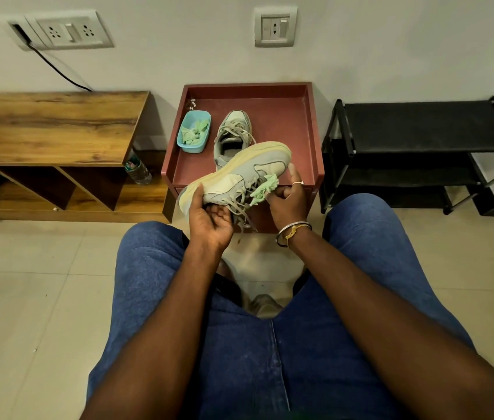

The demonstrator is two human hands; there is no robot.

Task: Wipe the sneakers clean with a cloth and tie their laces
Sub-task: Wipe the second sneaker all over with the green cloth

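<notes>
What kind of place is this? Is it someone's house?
Probably a home, maybe near the door: there is a black shoe rack, a low wooden shelf unit, wall sockets and a tiled floor. The left hand grips a sneaker while the right hand holds a green cloth.

No words or numbers can be read here. The water bottle (138,172) beside the wooden shelf (52,125) has a label, but it is too small and blurry to read.
</notes>
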